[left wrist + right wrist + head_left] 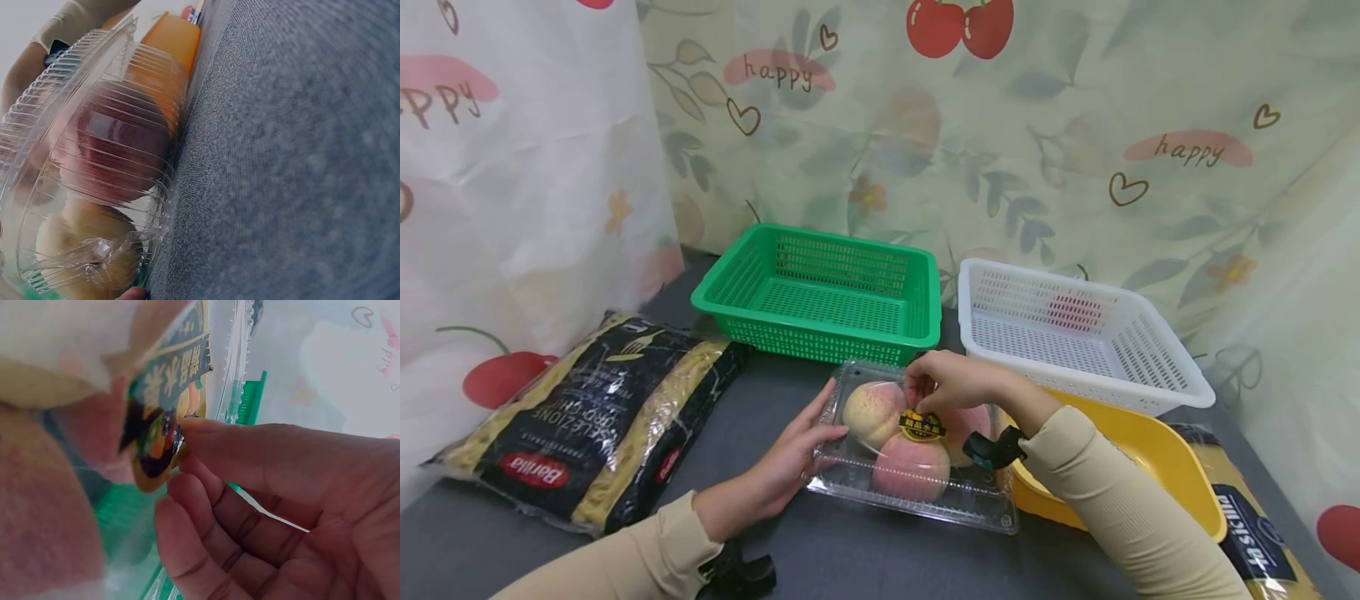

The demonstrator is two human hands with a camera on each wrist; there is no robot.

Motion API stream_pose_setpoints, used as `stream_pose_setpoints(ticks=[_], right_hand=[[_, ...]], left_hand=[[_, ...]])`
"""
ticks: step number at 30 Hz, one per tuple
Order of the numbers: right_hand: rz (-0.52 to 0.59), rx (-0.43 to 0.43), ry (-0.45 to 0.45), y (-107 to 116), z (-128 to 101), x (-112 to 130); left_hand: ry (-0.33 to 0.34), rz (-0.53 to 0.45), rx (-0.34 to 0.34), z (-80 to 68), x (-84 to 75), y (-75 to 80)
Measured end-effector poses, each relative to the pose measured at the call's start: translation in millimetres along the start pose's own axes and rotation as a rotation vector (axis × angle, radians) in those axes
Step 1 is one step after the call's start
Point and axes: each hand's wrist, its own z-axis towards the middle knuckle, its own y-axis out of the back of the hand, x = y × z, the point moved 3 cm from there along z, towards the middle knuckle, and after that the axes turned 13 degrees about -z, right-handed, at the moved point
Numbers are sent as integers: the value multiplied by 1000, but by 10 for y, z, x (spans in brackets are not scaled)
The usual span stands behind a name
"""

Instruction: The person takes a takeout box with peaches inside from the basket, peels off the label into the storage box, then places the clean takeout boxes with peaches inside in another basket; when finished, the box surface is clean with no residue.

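Observation:
A clear plastic clamshell box (917, 500) lies on the grey table (865, 558) with pink and yellow peaches (874, 412) inside. A yellow and black sticker (922, 426) sits on its lid. My left hand (820, 433) rests against the box's left edge with fingers fairly straight and the thumb on the rim. My right hand (917, 392) reaches over the lid. In the right wrist view its thumb and curled fingers (187, 487) pinch the edge of the sticker (169, 394). The left wrist view shows the box (94, 156) from the side, a red peach (119, 150) behind the ribbed plastic.
An empty green basket (820, 292) and a white basket (1075, 333) stand behind the box. A yellow basin (1150, 450) sits right of it, partly over a pasta bag (1247, 525). A dark Barilla pasta bag (595, 408) lies at the left. Printed curtains surround the table.

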Motion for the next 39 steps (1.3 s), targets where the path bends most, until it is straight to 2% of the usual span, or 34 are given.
stream_pose_setpoints(ticks=[18, 25, 39], right_hand=[[41, 1, -29, -32, -52, -94], [33, 40, 2, -38, -73, -82], [119, 65, 50, -19, -153, -82]], left_hand=[[5, 3, 8, 16, 1, -14], [0, -16, 11, 21, 14, -5], [-3, -7, 1, 15, 15, 8]])
